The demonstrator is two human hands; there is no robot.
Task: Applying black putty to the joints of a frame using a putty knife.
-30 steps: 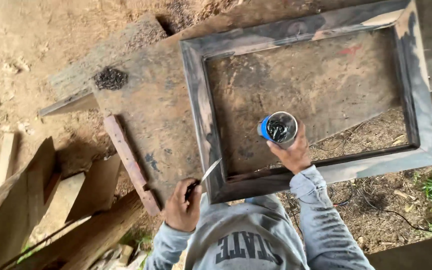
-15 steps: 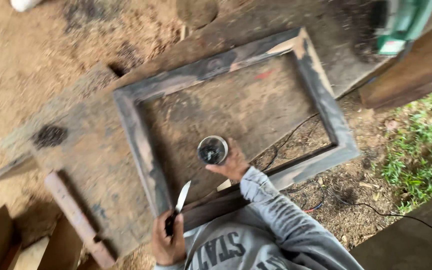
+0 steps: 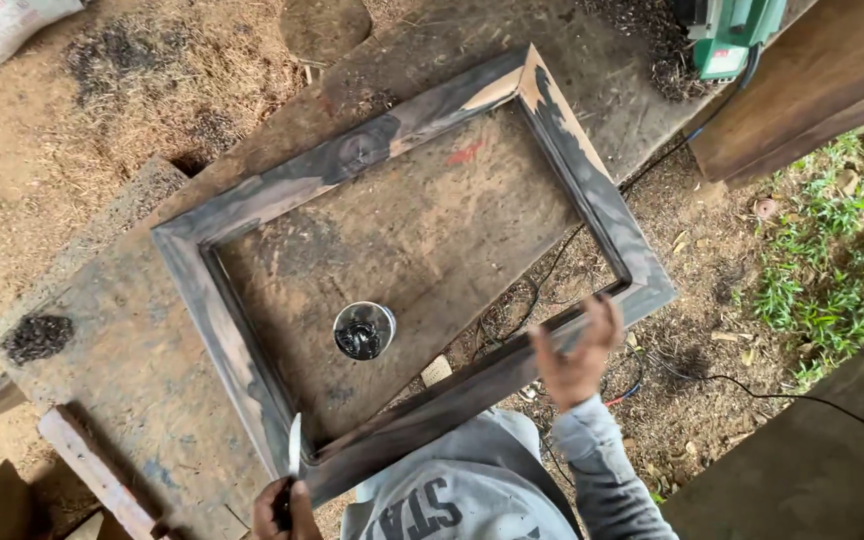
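While the left hand (image 3: 287, 510) grips a brush (image 3: 292, 462) down at the near-left corner of the frame (image 3: 252, 375), the right hand (image 3: 574, 352) is up in the air with nothing in it, fingers spread loose, hovering just over the near-right rail. So it looks like we're mid-way through staining: most of the frame is already dark, but there's a bare, pale patch at the far-right corner (image 3: 512, 85) that hasn't been hit.

The cup (image 3: 364, 330) of dark stain sits by itself on the board (image 3: 132, 350) inside the frame, closer to the near rail, nobody touching it. The brush tip rests right on the rail where the left side meets the near side, bristle end pointing away from the person.

My read: this is the touch-up or working-in stage on that near-left corner. A next move would call for either dragging the brush along the rail with the grain, or a dip into the cup, which is an easy reach for either hand. The free hand is well placed to steady the frame so it doesn't slide on the board.

Off to the far right there's a green power tool (image 3: 732, 35) with its cord (image 3: 552, 260) trailing under the frame, well out of the way. A loose plank (image 3: 102, 475) lies near-left, beside the board.
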